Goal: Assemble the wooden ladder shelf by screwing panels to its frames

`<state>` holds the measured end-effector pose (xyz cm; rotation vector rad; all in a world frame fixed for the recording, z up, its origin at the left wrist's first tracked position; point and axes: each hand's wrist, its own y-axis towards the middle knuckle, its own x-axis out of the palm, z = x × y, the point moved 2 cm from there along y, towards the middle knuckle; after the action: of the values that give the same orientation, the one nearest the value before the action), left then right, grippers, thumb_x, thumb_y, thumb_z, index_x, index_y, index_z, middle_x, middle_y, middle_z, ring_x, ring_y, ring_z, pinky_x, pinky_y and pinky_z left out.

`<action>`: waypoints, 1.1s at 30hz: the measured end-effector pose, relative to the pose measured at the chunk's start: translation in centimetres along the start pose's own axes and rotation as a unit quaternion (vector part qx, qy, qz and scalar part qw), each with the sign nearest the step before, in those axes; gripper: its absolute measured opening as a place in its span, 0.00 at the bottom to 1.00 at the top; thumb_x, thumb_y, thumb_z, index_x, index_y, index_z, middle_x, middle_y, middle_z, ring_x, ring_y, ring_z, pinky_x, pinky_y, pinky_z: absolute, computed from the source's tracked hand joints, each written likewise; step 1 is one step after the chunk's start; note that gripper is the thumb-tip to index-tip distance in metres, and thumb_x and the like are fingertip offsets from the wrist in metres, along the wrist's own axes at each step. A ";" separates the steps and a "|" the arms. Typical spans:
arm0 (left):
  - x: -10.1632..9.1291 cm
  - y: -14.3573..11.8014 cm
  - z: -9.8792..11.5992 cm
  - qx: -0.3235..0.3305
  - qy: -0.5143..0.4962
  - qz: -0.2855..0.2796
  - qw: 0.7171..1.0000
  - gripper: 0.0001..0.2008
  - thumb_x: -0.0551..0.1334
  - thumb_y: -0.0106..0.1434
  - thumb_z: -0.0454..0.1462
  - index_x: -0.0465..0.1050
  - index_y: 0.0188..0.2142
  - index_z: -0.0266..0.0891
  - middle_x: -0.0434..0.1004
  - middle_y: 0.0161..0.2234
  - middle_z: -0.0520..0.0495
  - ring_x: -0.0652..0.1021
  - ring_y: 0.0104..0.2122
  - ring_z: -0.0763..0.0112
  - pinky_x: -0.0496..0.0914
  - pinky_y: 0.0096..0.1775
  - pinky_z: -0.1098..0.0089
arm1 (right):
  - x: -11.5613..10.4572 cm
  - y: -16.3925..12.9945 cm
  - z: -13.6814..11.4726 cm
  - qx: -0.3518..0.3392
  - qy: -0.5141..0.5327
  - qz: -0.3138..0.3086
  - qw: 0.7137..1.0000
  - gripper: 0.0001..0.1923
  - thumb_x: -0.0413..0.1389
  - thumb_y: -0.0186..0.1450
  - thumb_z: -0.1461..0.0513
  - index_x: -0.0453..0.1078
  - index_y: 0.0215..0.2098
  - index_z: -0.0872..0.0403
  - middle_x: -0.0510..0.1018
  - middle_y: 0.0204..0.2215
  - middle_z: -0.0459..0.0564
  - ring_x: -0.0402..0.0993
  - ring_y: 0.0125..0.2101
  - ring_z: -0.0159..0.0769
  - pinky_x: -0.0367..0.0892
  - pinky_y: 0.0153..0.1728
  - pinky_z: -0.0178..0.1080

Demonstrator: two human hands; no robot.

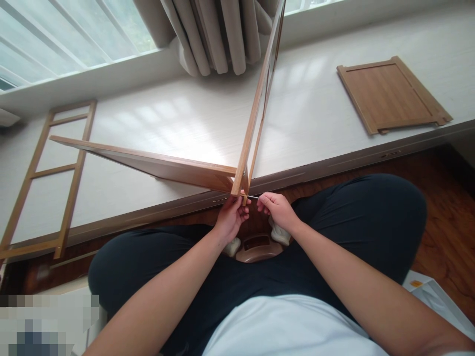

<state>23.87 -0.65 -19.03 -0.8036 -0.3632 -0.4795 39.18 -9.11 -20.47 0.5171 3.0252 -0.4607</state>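
Observation:
In the head view, my left hand (pixel 232 217) is closed around the near lower end of an upright wooden frame (pixel 253 111), which rises away toward the curtain. A wooden panel (pixel 163 165) joins this frame near the same end and stretches off to the left. My right hand (pixel 276 208) pinches a thin metal tool (pixel 253 197), perhaps a hex key. Its tip meets the wood right beside my left fingers. The exact spot where the tip sits is too small to make out.
A ladder-like wooden frame (pixel 76 183) lies on the left of the long white surface (pixel 148 118). Another wooden panel (pixel 389 94) lies flat at its right. A grey curtain (pixel 215 37) hangs behind. Below my hands is a brownish rounded object (pixel 259 253), and a white box (pixel 438 296) stands at lower right.

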 end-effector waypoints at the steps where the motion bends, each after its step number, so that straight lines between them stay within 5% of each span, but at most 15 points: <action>1: 0.0 0.0 0.0 0.000 0.000 0.000 1.000 0.27 0.78 0.52 0.47 0.74 0.45 0.40 0.79 0.35 0.49 0.74 0.27 0.77 0.67 0.27 0.76 | 0.0 0.0 0.0 0.000 0.000 0.000 1.000 0.19 0.53 0.71 0.51 0.75 0.30 0.54 0.78 0.24 0.46 0.69 0.24 0.32 0.63 0.27 0.34; 15: 0.1 0.0 0.1 -0.001 -0.010 0.001 1.000 0.29 0.79 0.50 0.46 0.73 0.46 0.40 0.79 0.34 0.50 0.73 0.27 0.77 0.67 0.27 0.76 | 0.1 -0.2 -0.3 -0.015 -0.024 0.021 0.999 0.16 0.54 0.70 0.52 0.75 0.30 0.52 0.79 0.28 0.47 0.70 0.27 0.33 0.62 0.29 0.35; 23: -0.2 0.1 0.0 0.005 -0.006 0.002 1.000 0.29 0.79 0.50 0.47 0.72 0.47 0.41 0.79 0.34 0.50 0.73 0.27 0.77 0.67 0.28 0.76 | 0.3 0.2 0.5 0.042 0.078 0.001 0.996 0.16 0.57 0.65 0.49 0.74 0.29 0.53 0.79 0.28 0.48 0.68 0.25 0.31 0.62 0.23 0.33; 33: -0.2 0.2 -0.1 0.006 -0.009 0.000 1.000 0.29 0.79 0.51 0.47 0.72 0.47 0.41 0.78 0.34 0.50 0.73 0.27 0.77 0.67 0.28 0.76 | 0.2 0.4 0.6 0.026 0.081 0.009 0.996 0.16 0.59 0.63 0.49 0.76 0.30 0.53 0.80 0.29 0.49 0.68 0.26 0.32 0.64 0.24 0.33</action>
<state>23.80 -0.57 -19.31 -0.7959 -0.3832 -0.4694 39.10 -8.81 -21.14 0.6123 3.1673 -0.5236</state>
